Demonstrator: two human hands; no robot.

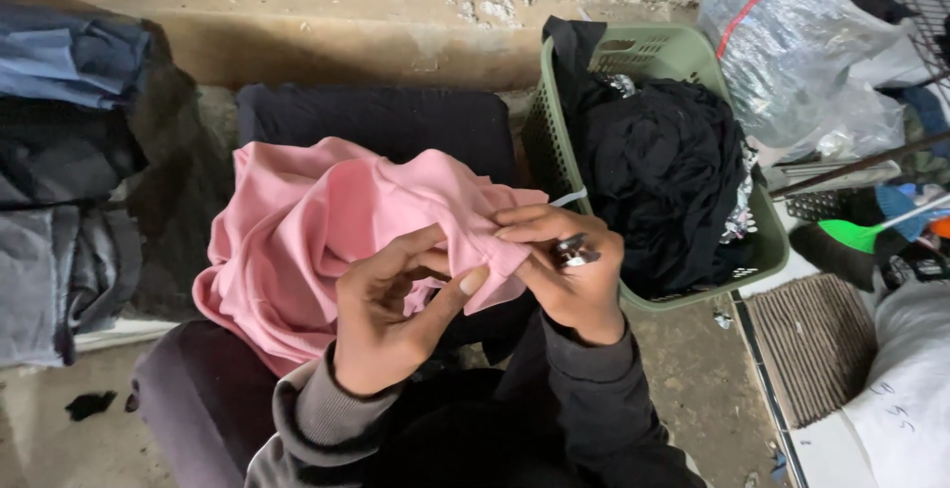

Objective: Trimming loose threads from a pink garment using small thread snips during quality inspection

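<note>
A pink garment [297, 231] lies bunched over my lap and a dark cushion [386, 122]. My left hand [391, 315] pinches its near edge from below, thumb against the fabric. My right hand [569, 270] grips the same edge from the right and also holds a small metal tool, seemingly a thread cutter [574, 250], between its fingers. Both hands meet at the garment's corner. A thin white strip [569, 197] pokes out just above my right hand.
A green plastic basket [683, 52] full of black garments [663, 171] stands to the right. Folded dark and blue clothes [59, 151] are stacked at left. A clear plastic bag [802, 52], a ribbed mat [811, 344] and a white sack [905, 399] lie at right.
</note>
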